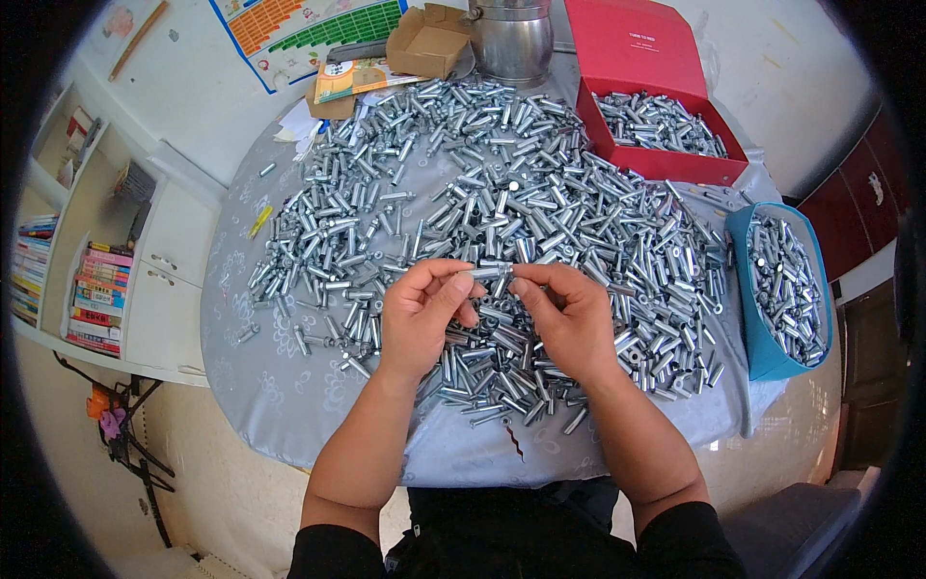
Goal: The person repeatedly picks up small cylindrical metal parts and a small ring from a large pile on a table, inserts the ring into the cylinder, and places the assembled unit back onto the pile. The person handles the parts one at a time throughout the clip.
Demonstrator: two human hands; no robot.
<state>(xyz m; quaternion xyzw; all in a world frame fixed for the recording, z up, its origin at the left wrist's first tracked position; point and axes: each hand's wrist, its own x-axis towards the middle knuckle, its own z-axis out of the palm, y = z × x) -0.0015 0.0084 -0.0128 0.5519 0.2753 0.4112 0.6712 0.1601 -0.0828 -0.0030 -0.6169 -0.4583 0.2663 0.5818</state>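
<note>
In front of me, just above a wide heap of metal sleeves and bolts (569, 207), both hands meet around one small silver metal sleeve (490, 273). My left hand (424, 314) is closed, thumb and forefinger pinching the sleeve's left end. The fingers of my right hand (571, 317) are closed at its right end. Whether a bolt sits inside the sleeve is too small to tell. Loose shiny cylinders lie under and around both hands, some with bolt heads or nuts showing.
The heap covers much of a round table with a grey cloth (260, 396). An open red box (666, 166) full of metal pieces stands at the back right, a filled teal fabric bin (767, 347) at the right edge. Behind are a metal pot (511, 43) and cardboard box (424, 43).
</note>
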